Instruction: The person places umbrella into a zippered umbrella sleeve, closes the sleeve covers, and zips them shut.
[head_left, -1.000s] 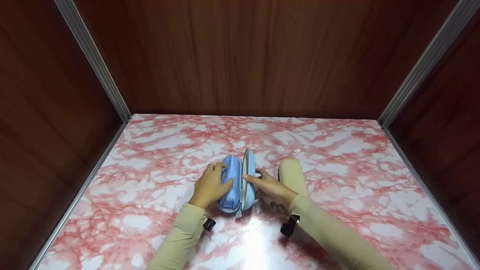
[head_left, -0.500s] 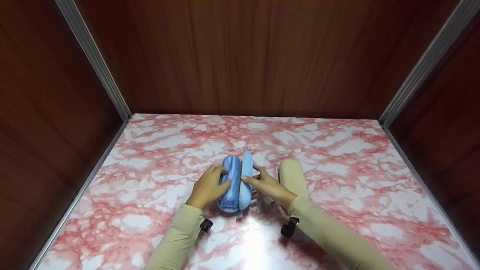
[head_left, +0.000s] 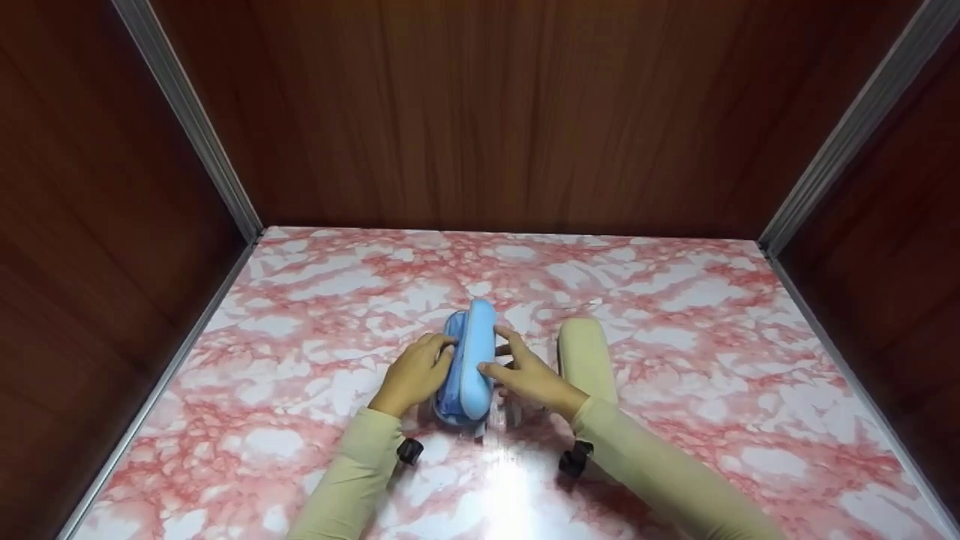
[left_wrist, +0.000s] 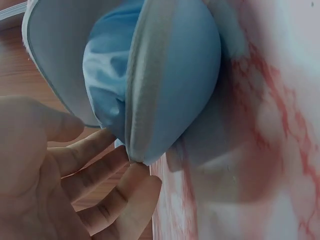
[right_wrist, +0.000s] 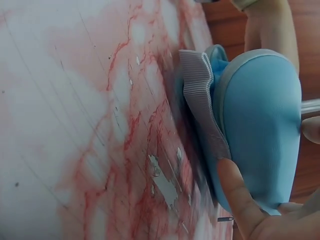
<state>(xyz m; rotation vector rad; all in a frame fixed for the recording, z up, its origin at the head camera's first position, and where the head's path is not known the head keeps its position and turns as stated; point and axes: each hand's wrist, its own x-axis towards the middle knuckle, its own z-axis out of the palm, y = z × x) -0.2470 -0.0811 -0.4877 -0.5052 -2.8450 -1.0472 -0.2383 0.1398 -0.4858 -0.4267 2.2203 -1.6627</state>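
Observation:
A light blue zip-edged case (head_left: 478,360) lies lengthwise on the table, its lid tilted over the base. Inside the base is a bundle of shiny blue folded fabric (left_wrist: 107,62), partly covered by the lid. My left hand (head_left: 416,371) is at the case's left side; its extended fingertips touch the zip edge (left_wrist: 142,90) in the left wrist view, with the thumb held apart. From the right, my right hand (head_left: 529,375) holds the lid (right_wrist: 262,125) between thumb and fingers. One fingertip lies by the grey ribbed hinge strip (right_wrist: 200,90).
A beige oblong case (head_left: 586,360) lies right of the blue one, beside my right wrist. The table (head_left: 300,330) has a red and white marbled top. Dark wood panels (head_left: 495,112) with metal corner posts enclose it at the back and sides.
The lid has swung from upright on the right leftward over the base, covering much of the fabric bundle. My right hand has followed it; my left thumb has drawn back off the fabric.

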